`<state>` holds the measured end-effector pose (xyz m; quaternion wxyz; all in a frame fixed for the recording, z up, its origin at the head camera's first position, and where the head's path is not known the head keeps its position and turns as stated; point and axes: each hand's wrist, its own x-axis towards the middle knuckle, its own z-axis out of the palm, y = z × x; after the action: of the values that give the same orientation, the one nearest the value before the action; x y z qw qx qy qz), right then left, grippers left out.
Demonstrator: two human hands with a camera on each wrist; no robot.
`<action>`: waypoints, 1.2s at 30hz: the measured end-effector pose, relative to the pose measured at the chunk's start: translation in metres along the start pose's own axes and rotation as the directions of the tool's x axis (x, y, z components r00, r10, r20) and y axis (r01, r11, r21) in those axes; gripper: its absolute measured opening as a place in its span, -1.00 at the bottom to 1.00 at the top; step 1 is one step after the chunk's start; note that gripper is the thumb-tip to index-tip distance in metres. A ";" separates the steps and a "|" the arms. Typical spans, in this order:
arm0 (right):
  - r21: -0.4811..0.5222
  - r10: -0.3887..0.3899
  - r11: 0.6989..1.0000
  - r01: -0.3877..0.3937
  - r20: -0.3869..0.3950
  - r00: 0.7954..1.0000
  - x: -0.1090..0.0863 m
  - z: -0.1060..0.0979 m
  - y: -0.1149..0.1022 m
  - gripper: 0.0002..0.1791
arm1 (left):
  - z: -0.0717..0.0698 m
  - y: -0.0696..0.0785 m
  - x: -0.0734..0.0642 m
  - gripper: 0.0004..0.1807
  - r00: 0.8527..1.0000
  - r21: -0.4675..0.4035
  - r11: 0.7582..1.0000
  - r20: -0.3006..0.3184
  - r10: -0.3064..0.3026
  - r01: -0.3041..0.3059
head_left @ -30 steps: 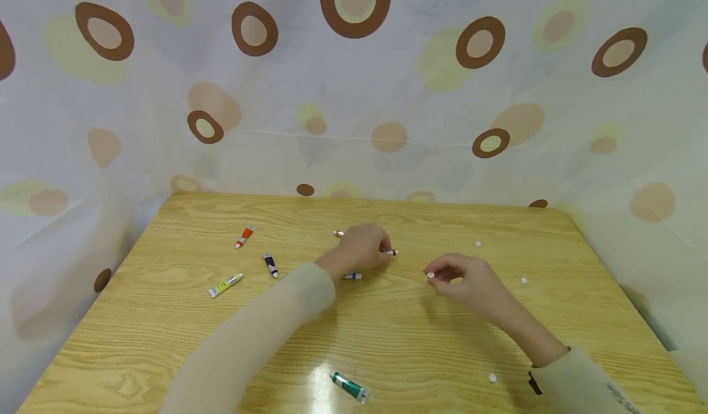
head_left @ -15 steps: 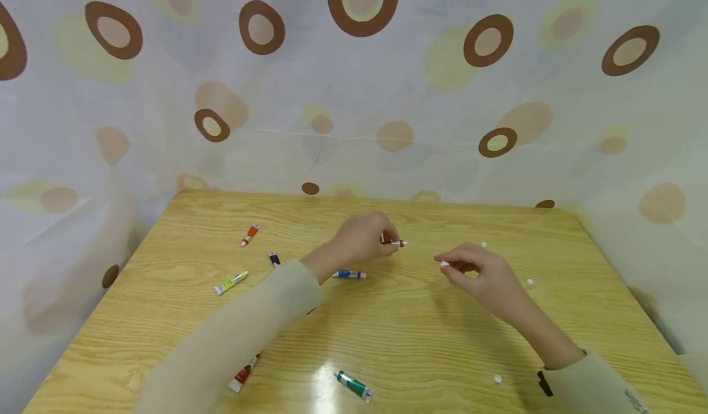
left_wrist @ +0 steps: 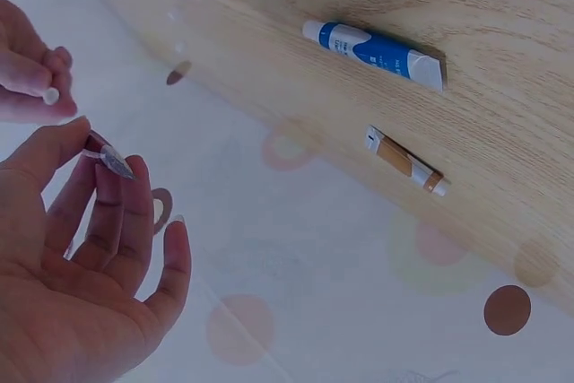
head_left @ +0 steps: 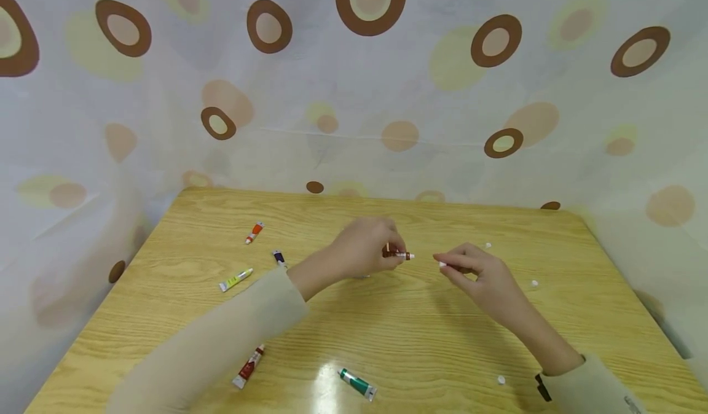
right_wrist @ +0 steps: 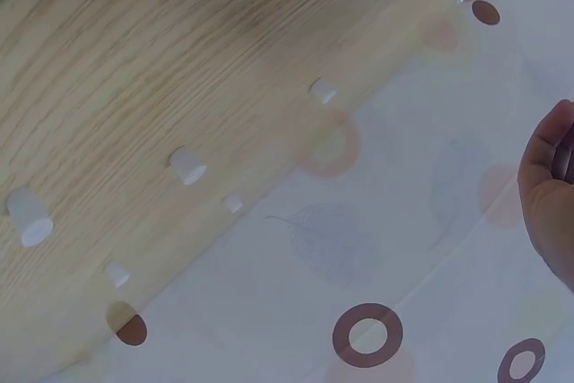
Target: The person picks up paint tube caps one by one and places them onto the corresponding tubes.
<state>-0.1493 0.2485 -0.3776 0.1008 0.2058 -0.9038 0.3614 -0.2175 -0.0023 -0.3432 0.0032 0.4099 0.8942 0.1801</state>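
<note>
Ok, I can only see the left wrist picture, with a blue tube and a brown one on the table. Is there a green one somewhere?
Observer: Yes, a green tube lies at the near side of the table.
Operator: Cool! Which way does the tip of the tube in the left hand point?
Observer: The held tube has its white tip toward the right hand.
Operator: And what's way over on the left?
Observer: A yellow tube lies there.
</note>
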 end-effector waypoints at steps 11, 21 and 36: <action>0.075 0.003 0.997 -0.003 -0.010 1.000 -0.001 0.007 -0.012 -0.81 | -0.003 0.009 -0.014 -0.89 0.998 0.045 0.998 -0.031 0.050 -0.049; 0.109 -0.011 0.994 0.017 -0.053 0.999 -0.001 0.018 -0.019 -0.86 | -0.001 0.011 -0.024 -0.89 0.996 0.041 0.996 -0.052 0.076 -0.074; 0.146 -0.030 0.989 0.039 -0.069 0.997 -0.001 0.032 -0.027 -0.85 | 0.005 0.012 -0.034 -0.88 0.998 -0.002 0.998 -0.039 0.056 -0.057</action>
<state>-0.1374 0.2094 -0.3843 0.1217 0.2161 -0.8671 0.4319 -0.1853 -0.0189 -0.3488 -0.0186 0.4315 0.8818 0.1894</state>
